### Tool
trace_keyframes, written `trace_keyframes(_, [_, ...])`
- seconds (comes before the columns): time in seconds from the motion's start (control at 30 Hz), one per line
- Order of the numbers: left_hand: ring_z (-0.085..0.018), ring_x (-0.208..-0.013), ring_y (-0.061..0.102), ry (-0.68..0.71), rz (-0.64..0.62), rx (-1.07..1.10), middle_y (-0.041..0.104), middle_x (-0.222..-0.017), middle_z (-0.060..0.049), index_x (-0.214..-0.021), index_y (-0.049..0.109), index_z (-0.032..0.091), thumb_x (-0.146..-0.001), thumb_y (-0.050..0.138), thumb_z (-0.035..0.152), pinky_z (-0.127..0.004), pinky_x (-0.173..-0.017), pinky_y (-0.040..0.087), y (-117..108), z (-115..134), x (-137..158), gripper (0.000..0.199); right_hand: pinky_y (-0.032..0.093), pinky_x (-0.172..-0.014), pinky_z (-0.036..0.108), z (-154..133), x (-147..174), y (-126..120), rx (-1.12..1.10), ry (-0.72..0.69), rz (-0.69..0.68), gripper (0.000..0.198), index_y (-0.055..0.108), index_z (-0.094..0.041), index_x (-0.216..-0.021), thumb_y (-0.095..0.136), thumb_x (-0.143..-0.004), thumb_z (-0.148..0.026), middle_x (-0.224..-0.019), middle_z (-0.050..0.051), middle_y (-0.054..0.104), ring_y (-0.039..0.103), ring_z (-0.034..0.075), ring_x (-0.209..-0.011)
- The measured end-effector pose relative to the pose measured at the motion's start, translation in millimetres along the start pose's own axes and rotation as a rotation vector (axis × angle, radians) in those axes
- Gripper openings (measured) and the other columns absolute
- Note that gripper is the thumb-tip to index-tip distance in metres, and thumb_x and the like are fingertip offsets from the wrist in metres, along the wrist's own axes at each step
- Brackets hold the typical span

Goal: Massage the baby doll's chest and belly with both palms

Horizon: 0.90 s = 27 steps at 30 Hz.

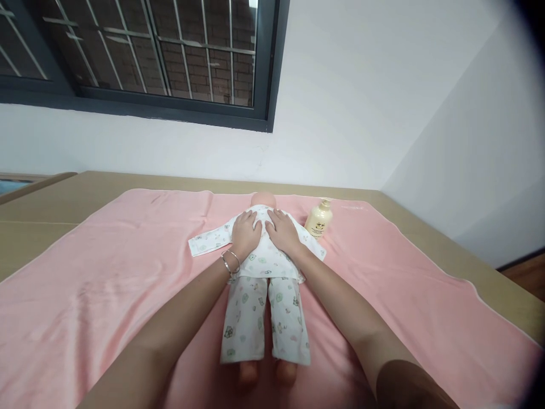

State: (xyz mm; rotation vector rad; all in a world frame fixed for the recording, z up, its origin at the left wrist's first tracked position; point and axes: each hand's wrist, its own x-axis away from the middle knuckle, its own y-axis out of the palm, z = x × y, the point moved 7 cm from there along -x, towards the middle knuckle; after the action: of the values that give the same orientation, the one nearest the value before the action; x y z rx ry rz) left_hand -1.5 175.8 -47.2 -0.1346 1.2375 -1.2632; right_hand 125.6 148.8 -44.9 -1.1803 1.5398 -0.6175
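A baby doll (263, 199) lies on a pink blanket (140, 272), its head at the far end and its feet toward me. It wears a white patterned top (267, 262) and matching trousers (244, 324). My left hand (247, 233) rests flat on the left side of the top's upper part, fingers stretched out. On the right side, my right hand (283, 232) lies flat in the same way. Both hands touch the cloth and grip nothing. A bracelet (230, 262) circles my left wrist. The doll's own hands do not show beyond the sleeves.
A cream pump bottle (319, 218) stands on the blanket just right of the doll's shoulder, close to my right hand. The blanket covers a wooden surface (336, 190) that meets a white wall (340, 102). A dark-framed window (170, 108) with bars is at the upper left.
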Motion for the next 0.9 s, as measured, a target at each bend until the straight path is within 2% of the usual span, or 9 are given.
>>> trace_keyframes(0.2, [-0.028,-0.129,0.048,-0.007,-0.047,0.019,0.060,-0.131,-0.011,-0.123,0.059,0.015,-0.091,0.042,0.028,-0.047,-0.111,0.035,6,-3,-3,0.038,0.017,-0.115,0.047,1,0,3,-0.029,0.014,-0.039,0.050,0.039,-0.018,-0.143,0.028,-0.100,-0.041,-0.151,0.012,0.037,0.028,0.026,-0.142])
trace_keyframes(0.47, [-0.028,-0.126,0.049,0.021,-0.012,0.002,0.061,-0.128,-0.013,-0.119,0.061,0.013,-0.091,0.041,0.026,-0.046,-0.111,0.036,-2,5,1,0.037,0.029,-0.111,0.039,-4,8,-6,0.024,-0.002,0.093,0.046,0.050,-0.015,-0.136,0.032,-0.098,-0.035,-0.139,0.014,0.051,0.041,0.026,-0.133])
trace_keyframes(0.77, [-0.027,-0.121,0.052,0.026,-0.005,0.013,0.062,-0.124,-0.012,-0.118,0.061,0.015,-0.090,0.042,0.025,-0.045,-0.108,0.038,-2,4,0,0.035,0.031,-0.111,0.039,-3,8,-7,0.008,0.033,0.092,0.046,0.049,-0.015,-0.137,0.036,-0.097,-0.034,-0.146,0.013,0.044,0.035,0.027,-0.137])
trace_keyframes(0.9, [-0.029,-0.122,0.049,0.026,0.044,-0.019,0.059,-0.125,-0.013,-0.120,0.058,0.015,-0.088,0.046,0.026,-0.045,-0.107,0.038,-9,8,2,0.035,0.032,-0.110,0.038,-3,8,-6,0.009,0.038,0.065,0.046,0.048,-0.015,-0.138,0.037,-0.097,-0.035,-0.144,0.013,0.046,0.038,0.026,-0.135])
